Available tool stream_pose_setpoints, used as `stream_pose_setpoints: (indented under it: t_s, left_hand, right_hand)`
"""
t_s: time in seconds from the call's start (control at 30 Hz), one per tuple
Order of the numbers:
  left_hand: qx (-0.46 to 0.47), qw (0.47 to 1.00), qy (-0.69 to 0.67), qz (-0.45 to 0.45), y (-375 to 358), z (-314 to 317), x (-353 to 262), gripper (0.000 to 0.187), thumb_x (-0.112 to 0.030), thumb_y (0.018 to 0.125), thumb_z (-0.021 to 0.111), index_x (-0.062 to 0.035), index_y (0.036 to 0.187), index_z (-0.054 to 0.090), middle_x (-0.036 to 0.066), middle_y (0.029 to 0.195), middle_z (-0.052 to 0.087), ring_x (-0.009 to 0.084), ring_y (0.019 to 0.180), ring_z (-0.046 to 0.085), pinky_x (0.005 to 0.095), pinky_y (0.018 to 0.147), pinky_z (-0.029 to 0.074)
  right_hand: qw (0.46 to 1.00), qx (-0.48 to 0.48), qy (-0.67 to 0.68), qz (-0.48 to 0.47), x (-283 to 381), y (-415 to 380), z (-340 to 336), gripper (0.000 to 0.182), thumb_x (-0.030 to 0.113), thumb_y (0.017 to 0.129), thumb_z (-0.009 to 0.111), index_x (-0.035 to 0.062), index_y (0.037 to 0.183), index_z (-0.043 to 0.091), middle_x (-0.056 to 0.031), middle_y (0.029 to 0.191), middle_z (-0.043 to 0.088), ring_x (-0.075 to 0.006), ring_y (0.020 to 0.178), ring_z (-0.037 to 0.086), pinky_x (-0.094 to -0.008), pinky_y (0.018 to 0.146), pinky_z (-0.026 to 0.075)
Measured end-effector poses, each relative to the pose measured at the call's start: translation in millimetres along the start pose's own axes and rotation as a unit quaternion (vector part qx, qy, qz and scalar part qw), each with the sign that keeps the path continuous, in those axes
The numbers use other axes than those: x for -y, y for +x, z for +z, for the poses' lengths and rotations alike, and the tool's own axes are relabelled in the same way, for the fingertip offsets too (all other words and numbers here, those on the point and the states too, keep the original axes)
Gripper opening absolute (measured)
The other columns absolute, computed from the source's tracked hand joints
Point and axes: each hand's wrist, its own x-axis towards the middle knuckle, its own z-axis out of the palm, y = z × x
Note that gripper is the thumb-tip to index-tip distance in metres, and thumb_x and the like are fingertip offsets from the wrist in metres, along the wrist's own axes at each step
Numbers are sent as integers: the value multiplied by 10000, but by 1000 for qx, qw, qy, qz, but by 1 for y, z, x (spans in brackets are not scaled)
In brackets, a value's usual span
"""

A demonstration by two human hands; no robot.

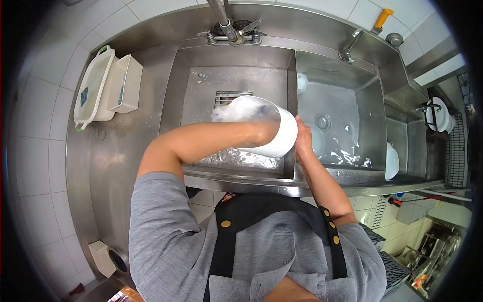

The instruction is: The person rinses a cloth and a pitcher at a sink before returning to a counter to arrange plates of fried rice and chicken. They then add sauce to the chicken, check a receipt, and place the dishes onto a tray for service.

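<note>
A white, rounded container (288,132) lies tilted on its side over the left sink basin, its opening facing left. My left hand (262,133) reaches inside it; the fingers are hidden by the container wall and a blur of water or foam. Against the outside of the container's base, at its right, my right hand (303,138) holds it, near the divider between the two basins. Splashing water (226,113) shows at the container's opening, over the drain grate (234,94).
The faucet (231,35) stands behind the left basin (201,83). Water stands in the right basin (337,116), with white items inside. White bins (126,83) sit on the left counter. A yellow-handled tool (383,19) rests at the back right.
</note>
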Motion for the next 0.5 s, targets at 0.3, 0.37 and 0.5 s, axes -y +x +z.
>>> stream_pose_setpoints:
  t_s: [0.3,0.37,0.5]
  left_hand:
    - [-10,948,-189,255,-88,-67,-48,192,-18,849,511,-15,1019,599,79,1100,561,210,1084,510,312,972,363]
    - [-22,941,-130,312,-82,-63,-35,198,2,837,497,-31,1003,600,89,1081,556,233,1066,521,313,971,358]
    - [9,922,258,289,-62,-39,-19,274,-36,757,539,-66,1018,613,154,1082,561,305,1050,544,369,902,431]
  right_hand:
    - [1000,-14,19,-13,-4,9,-15,509,402,949,468,-37,767,650,-81,699,607,-152,645,531,-314,604,414]
    - [998,-26,56,-17,5,4,-10,500,396,947,472,-43,796,656,-89,729,619,-158,674,543,-309,632,421]
    - [1000,0,24,-20,5,5,-9,499,397,944,479,-52,819,660,-99,769,633,-165,704,557,-306,665,432]
